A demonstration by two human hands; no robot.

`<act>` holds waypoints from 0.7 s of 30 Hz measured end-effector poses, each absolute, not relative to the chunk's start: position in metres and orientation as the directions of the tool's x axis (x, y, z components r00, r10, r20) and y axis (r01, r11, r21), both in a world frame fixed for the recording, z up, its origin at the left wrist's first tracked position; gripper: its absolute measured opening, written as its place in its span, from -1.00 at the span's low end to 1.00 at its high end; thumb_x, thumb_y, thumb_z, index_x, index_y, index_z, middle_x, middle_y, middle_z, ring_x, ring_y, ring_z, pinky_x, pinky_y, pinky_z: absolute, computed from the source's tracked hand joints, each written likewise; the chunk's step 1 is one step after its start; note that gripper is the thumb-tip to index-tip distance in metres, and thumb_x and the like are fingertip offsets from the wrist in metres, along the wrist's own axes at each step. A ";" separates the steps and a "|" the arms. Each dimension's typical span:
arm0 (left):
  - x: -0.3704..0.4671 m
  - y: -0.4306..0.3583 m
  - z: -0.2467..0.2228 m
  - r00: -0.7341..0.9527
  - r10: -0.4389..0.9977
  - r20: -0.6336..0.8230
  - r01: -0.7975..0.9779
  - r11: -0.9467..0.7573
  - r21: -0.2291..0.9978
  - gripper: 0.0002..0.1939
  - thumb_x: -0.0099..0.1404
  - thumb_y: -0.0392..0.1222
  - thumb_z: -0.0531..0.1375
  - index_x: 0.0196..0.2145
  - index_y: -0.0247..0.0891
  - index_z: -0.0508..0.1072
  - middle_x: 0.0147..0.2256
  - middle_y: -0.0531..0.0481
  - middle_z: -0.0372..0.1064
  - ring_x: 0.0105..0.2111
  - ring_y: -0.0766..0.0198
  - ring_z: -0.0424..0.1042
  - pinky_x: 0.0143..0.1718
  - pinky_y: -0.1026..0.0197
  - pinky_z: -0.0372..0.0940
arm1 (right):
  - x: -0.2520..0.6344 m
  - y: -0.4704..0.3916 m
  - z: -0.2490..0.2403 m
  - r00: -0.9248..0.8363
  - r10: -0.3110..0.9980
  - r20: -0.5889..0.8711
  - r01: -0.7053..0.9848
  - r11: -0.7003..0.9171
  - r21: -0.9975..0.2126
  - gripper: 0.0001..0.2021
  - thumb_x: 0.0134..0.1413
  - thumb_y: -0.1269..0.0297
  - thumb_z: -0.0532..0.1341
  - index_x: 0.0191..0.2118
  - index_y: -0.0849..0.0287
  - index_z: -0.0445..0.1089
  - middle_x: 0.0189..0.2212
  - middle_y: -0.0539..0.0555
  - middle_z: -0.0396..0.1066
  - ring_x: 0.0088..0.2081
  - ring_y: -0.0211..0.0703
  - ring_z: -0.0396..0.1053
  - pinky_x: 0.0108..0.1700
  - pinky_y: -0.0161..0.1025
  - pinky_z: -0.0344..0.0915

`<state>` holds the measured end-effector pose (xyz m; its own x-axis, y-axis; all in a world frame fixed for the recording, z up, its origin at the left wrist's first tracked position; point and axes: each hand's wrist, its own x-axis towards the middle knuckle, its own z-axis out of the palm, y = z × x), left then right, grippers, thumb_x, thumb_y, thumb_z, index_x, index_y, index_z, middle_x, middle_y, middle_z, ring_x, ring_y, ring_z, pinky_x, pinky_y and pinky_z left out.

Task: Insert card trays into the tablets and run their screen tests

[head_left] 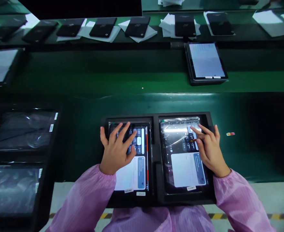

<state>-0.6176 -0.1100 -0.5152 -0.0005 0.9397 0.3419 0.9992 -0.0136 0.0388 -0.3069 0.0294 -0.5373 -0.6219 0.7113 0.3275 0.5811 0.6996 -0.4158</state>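
Observation:
Two lit tablets lie side by side in a black tray [157, 161] at the table's near edge. Over the left tablet [129, 177] my left hand [116, 146] is spread, fingers apart, its fingertips at the dark tiles on the screen. My right hand [209, 148] reaches in from the right over the right tablet [185, 170], fingers stretched and apart near similar tiles. Whether the fingertips touch the glass I cannot tell. Both screens show a white panel beside a blue one, and clear film covers at least the right tablet. Neither hand holds anything that I can make out.
Another black tray [51, 161] with dark, film-covered tablets stands at the left. On the green belt beyond sit a stacked tablet [206, 61] and another lit tablet [1, 66]. Several black devices [138, 25] on white papers line the far shelf. A small coloured label [230, 134] lies at right.

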 end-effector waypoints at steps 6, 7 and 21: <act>-0.616 -0.108 -0.516 -0.003 0.955 0.296 0.998 -0.017 0.064 -0.62 0.28 -0.17 0.11 0.04 -0.11 0.46 0.20 -0.18 0.27 0.20 -0.10 0.22 0.28 -0.42 -0.35 | -0.307 0.030 -0.538 -0.637 0.707 0.308 0.587 0.703 -0.401 -0.89 0.30 0.36 -0.01 -0.29 0.09 0.16 0.04 0.06 0.44 0.16 0.00 0.28 0.34 0.36 -0.26; -0.616 -0.108 -0.516 -0.002 0.959 0.283 0.998 -0.018 0.066 -0.63 0.28 -0.17 0.12 0.04 -0.10 0.47 0.21 -0.19 0.26 0.20 -0.10 0.21 0.28 -0.42 -0.35 | -0.307 0.031 -0.538 -0.634 0.710 0.307 0.586 0.700 -0.408 -0.88 0.30 0.36 -0.01 -0.31 0.09 0.15 0.03 0.06 0.44 0.15 0.00 0.29 0.34 0.36 -0.26; -0.629 -0.097 -0.510 0.138 0.971 0.195 0.971 -0.172 0.167 -0.63 0.32 -0.10 0.06 0.00 -0.27 0.47 0.12 -0.23 0.33 0.12 -0.03 0.27 0.27 -0.29 -0.05 | -0.305 0.032 -0.542 -0.642 0.680 0.354 0.586 0.733 -0.345 -0.87 0.29 0.31 0.00 -0.32 0.09 0.20 -0.01 0.11 0.48 0.05 0.02 0.36 0.33 0.33 -0.22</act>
<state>-0.6294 -0.0973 -0.5098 0.1379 0.9711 0.1950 0.9708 -0.1715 0.1675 -0.3048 0.0325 -0.5419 -0.6425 0.6797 0.3538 0.5857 0.7333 -0.3453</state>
